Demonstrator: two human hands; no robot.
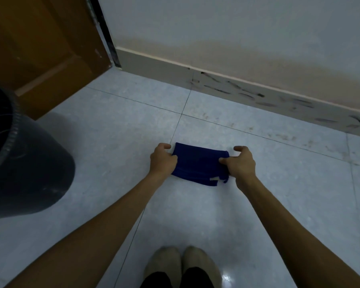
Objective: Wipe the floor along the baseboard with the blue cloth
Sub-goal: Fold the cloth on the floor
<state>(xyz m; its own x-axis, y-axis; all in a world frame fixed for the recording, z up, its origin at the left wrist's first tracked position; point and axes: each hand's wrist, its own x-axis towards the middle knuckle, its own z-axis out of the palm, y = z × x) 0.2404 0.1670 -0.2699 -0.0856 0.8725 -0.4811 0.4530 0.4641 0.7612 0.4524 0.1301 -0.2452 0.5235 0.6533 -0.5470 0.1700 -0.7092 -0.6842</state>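
A folded dark blue cloth lies flat on the pale tiled floor, about one tile's width in front of the baseboard. My left hand pinches the cloth's left edge, and my right hand pinches its right edge. A small white tag shows at the cloth's near right corner. The baseboard runs from the door frame toward the right and carries dark scuff marks. Brownish dirt specks dot the floor in front of it on the right.
A large black bucket stands on the left. A brown wooden door stands behind it, with its dark frame meeting the white wall. My two feet in light slippers are at the bottom centre.
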